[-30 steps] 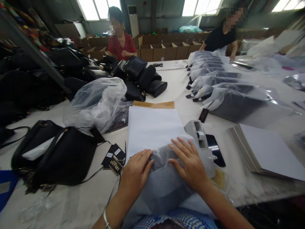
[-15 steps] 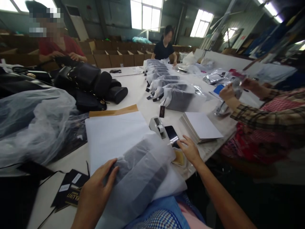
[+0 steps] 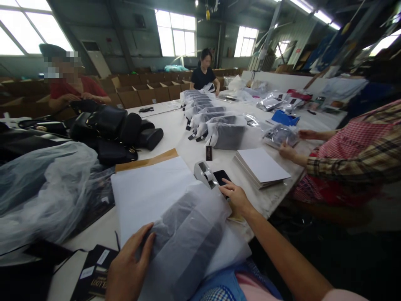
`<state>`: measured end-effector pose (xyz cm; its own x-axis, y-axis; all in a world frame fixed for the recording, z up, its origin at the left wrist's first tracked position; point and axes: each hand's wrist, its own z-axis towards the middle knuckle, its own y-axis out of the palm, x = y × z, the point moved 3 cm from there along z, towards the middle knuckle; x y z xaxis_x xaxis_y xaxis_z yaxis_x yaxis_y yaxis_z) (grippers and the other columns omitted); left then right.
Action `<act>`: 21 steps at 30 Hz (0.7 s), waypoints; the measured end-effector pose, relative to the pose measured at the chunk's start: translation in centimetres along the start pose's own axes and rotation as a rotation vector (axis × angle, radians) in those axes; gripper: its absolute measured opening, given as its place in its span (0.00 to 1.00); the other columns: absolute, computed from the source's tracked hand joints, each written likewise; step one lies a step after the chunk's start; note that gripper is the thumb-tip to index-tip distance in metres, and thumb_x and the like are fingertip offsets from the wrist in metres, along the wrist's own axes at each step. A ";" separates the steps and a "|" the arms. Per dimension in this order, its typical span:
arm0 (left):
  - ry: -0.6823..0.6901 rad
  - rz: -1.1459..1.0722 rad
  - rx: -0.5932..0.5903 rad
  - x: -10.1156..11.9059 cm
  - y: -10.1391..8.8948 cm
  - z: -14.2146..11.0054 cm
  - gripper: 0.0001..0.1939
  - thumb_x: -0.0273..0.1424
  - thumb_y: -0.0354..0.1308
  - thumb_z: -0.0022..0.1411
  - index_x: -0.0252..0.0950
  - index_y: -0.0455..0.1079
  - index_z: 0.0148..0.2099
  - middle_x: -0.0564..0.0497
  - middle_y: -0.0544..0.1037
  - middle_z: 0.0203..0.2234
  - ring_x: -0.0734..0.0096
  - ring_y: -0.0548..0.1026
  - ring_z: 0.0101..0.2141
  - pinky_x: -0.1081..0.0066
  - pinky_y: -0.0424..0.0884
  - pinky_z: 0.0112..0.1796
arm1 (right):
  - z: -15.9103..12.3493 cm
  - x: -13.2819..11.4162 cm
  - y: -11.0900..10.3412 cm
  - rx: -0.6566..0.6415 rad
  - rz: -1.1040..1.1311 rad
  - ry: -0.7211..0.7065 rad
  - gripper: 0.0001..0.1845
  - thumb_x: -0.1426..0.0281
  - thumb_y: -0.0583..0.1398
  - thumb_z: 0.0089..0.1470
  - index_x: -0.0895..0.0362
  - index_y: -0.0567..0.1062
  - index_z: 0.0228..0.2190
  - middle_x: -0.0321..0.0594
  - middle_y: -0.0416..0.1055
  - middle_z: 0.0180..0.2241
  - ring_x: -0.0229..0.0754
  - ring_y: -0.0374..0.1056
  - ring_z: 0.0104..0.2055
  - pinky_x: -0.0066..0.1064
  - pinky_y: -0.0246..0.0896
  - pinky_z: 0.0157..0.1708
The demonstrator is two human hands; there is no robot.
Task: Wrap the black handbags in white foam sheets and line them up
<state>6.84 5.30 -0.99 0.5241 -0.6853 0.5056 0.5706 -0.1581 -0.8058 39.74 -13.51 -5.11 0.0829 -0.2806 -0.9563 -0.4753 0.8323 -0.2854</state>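
My left hand [image 3: 133, 259] grips the near-left side of a dark bag wrapped in thin white tissue paper [image 3: 188, 234], its thumb and fingers curved over the edge. The wrapped bag lies on white paper sheets [image 3: 150, 184] in front of me. My right hand [image 3: 236, 198] is at the front end of a grey tape dispenser [image 3: 205, 173], fingers apart and fingertips close to its cutting edge. Whether they touch the tape is too small to tell. Partly under that hand lies a black phone [image 3: 222, 176].
Black hang tags [image 3: 97, 267] lie at lower left near a heap of clear plastic [image 3: 62, 179] and black handbags [image 3: 109, 121]. Several wrapped bags [image 3: 227, 131] stand in a row. A stack of white boards [image 3: 261, 165] is at right, beside a co-worker's hands [image 3: 293, 152].
My right hand has moved left, over the phone to the tape dispenser's end. My left hand stays on the wrapped bag. The view has tilted up; the co-worker at right has lowered a plastic packet.
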 end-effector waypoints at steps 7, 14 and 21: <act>-0.005 -0.032 0.012 0.1 0.0 0.2 0.22 0.51 0.50 0.64 0.45 0.76 0.49 0.53 0.82 0.44 0.62 0.81 0.41 0.66 0.76 0.47 | -1.7 -1.3 -0.9 0.113 0.183 -0.045 0.15 0.55 0.67 0.46 0.53 0.83 0.28 0.45 0.64 0.62 0.53 0.63 0.60 0.40 0.59 0.58; -0.008 -0.026 0.008 -0.3 0.3 0.1 0.24 0.52 0.49 0.64 0.45 0.76 0.50 0.53 0.82 0.45 0.61 0.80 0.44 0.65 0.75 0.48 | -3.5 -1.8 -2.5 0.093 0.045 -0.045 0.16 0.54 0.65 0.50 0.53 0.84 0.33 0.42 0.78 0.45 0.49 0.71 0.49 0.38 0.64 0.52; -0.007 -0.019 -0.019 -0.4 0.2 -0.1 0.22 0.50 0.50 0.65 0.46 0.75 0.51 0.53 0.81 0.47 0.58 0.79 0.47 0.58 0.73 0.52 | -3.9 -1.4 -2.4 -0.026 0.056 0.116 0.22 0.52 0.66 0.45 0.58 0.83 0.33 0.44 0.79 0.35 0.44 0.71 0.35 0.30 0.64 0.28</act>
<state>6.66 5.47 -1.37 0.5179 -0.6771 0.5228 0.5680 -0.1847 -0.8020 37.35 -17.04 -2.83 -0.0457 -0.2885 -0.9564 -0.4986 0.8362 -0.2284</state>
